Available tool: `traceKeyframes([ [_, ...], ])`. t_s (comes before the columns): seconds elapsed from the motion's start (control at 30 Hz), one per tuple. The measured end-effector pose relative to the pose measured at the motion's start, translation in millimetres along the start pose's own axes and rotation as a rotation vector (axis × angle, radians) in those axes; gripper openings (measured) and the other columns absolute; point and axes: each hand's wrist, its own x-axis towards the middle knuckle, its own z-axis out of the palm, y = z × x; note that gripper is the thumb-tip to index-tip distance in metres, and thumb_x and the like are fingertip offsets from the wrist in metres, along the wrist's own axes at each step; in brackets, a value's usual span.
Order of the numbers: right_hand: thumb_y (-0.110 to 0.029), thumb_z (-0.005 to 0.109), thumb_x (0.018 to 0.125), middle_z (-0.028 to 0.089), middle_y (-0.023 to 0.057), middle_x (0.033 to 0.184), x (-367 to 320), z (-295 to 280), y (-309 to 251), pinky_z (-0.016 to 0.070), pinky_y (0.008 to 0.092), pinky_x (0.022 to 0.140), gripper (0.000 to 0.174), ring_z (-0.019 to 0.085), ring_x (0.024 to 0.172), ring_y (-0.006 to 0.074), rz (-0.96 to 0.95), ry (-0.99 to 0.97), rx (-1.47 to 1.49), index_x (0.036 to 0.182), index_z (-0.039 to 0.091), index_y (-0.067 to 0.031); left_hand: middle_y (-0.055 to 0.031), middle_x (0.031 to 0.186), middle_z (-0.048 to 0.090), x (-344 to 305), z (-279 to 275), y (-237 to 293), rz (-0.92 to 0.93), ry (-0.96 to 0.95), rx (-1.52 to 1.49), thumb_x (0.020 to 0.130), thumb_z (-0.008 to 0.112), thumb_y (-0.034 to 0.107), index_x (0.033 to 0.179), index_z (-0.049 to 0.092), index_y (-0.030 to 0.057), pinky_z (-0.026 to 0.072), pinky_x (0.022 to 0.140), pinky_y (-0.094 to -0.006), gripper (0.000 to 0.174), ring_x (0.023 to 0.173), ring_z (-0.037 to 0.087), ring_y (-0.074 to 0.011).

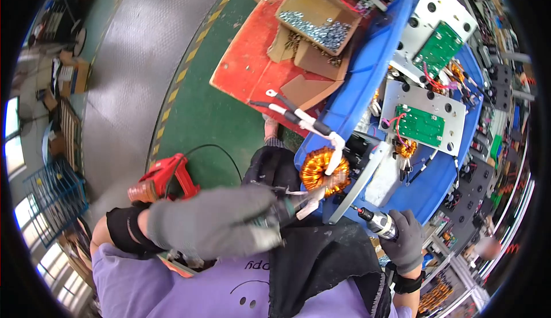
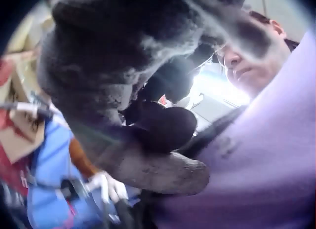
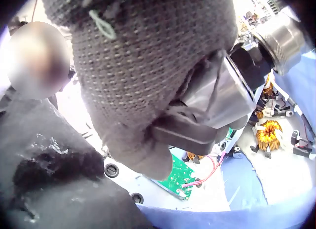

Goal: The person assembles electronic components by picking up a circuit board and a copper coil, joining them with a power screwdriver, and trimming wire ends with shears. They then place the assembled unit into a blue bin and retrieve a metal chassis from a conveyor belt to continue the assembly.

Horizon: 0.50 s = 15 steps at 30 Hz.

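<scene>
My left hand (image 1: 212,220), in a grey glove, has its fingers curled round a blurred hand tool (image 1: 287,208), whose tip lies at a copper-wound coil (image 1: 321,171). White-sleeved leads (image 1: 301,120) run up from the coil. A metal bracket (image 1: 361,180) stands beside it at the blue bin. In the left wrist view the gloved hand (image 2: 118,86) shows bent fingers; the tool is not clear there. My right hand (image 1: 404,240) grips a silver power screwdriver (image 1: 381,224), its bit pointing toward the bracket. The right wrist view shows the glove (image 3: 148,76) wrapped round its metal body (image 3: 222,95).
The blue bin (image 1: 367,68) holds metal plates with green boards (image 1: 422,125) and further coils. A red surface (image 1: 244,59) carries a cardboard box (image 1: 287,2) of small metal parts. A red tool (image 1: 172,174) with a black cable lies at the left.
</scene>
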Motion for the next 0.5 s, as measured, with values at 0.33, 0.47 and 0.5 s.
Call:
traceKeyframes([
  [0.33, -0.009, 0.083, 0.060, 0.058, 0.0134, 0.087, -3, 2, 4, 0.0459, 0.0444, 0.062, 0.058, 0.060, 0.071, 0.0353, 0.019, -0.030, -0.017, 0.114, 0.061, -0.0069, -0.0149, 0.090, 0.061, 28, 40, -17, -0.263, -0.182, -0.150, 0.102, 0.056, 0.044, 0.116, 0.055, 0.0019, 0.0507, 0.074, -0.0365, 0.044, 0.083, 0.064, -0.0224],
  [0.47, -0.009, 0.083, 0.060, 0.057, 0.0135, 0.086, -2, -1, 3, 0.0449, 0.0445, 0.059, 0.060, 0.059, 0.068, 0.0354, -0.022, -0.030, -0.020, 0.116, 0.060, -0.0067, -0.0195, 0.089, 0.062, 30, 51, -20, -0.190, -0.112, -0.138, 0.101, 0.055, 0.045, 0.111, 0.054, -0.0014, 0.0522, 0.073, -0.0404, 0.048, 0.083, 0.068, -0.0296],
  [0.5, -0.009, 0.083, 0.060, 0.057, 0.0135, 0.086, -1, -3, 2, 0.0449, 0.0441, 0.058, 0.060, 0.059, 0.068, 0.0355, -0.033, -0.034, -0.045, 0.115, 0.060, -0.0064, -0.0195, 0.089, 0.062, 30, 53, -21, -0.190, -0.109, -0.143, 0.101, 0.055, 0.045, 0.111, 0.054, -0.0014, 0.0522, 0.073, -0.0404, 0.048, 0.083, 0.068, -0.0296],
])
